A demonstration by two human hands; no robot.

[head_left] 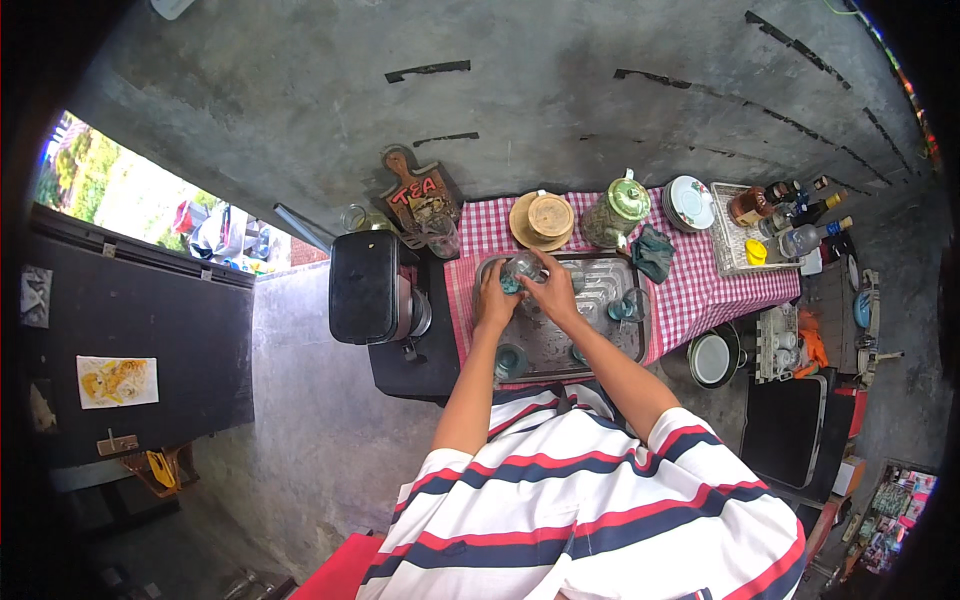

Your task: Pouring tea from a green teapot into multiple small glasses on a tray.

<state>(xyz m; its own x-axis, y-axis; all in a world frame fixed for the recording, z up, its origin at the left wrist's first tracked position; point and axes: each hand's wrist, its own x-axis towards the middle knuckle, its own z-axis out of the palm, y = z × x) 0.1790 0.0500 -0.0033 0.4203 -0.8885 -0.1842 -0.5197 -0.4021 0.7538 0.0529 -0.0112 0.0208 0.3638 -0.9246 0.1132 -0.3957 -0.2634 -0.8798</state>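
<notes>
Above the left part of a dark metal tray [612,268], both my hands are closed round glassware. My left hand [494,302] grips a drinking glass [511,284] with a greenish tint. My right hand [555,295] has its fingers round clear glass [524,264] right beside it; whether this is a second glass or part of the same one I cannot tell. On the tray, a bluish glass [511,360] stands by my left forearm, and more glassware [629,305] sits right of my right wrist. Another glass by my right forearm is partly hidden.
A black coffee machine [363,288] stands left of the tray. Behind are a wooden board [420,190], a wooden bowl [550,215], a green-lidded jar [615,210], a dark cloth [653,252] and stacked plates [690,204]. A white basket [735,240] with bottles is at right.
</notes>
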